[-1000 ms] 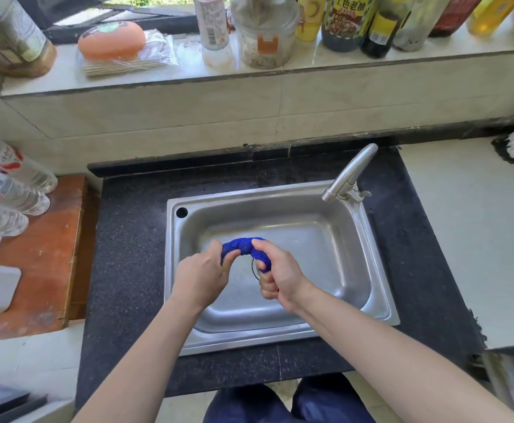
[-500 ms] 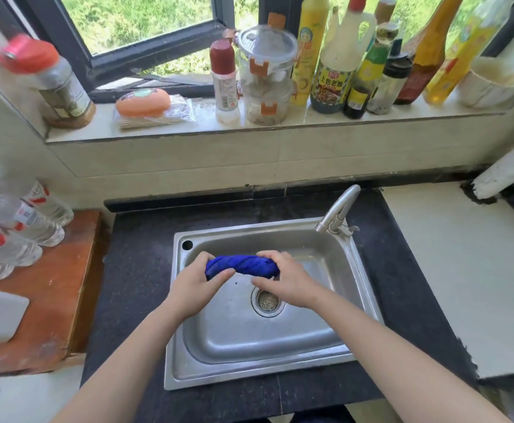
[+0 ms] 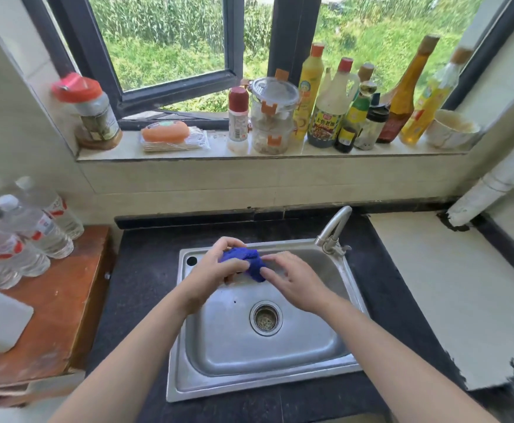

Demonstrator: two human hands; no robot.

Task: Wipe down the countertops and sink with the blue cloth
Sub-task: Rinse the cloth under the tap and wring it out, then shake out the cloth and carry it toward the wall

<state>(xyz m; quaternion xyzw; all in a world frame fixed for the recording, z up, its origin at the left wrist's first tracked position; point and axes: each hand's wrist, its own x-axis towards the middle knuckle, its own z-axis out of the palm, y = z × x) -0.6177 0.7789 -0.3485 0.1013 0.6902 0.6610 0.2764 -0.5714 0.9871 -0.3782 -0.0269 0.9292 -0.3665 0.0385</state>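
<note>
Blue bunched cloth (image 3: 246, 260) over the rear of the stainless-steel sink (image 3: 265, 389) | we see the left hand (image 3: 214, 271) curled round it | right hand (image 3: 297, 283): fingers straight, tips touching its right end | long axis, we judge, left-to-right

Bright window (image 3: 170, 47) daylight; edges perhaps blurred.
</note>
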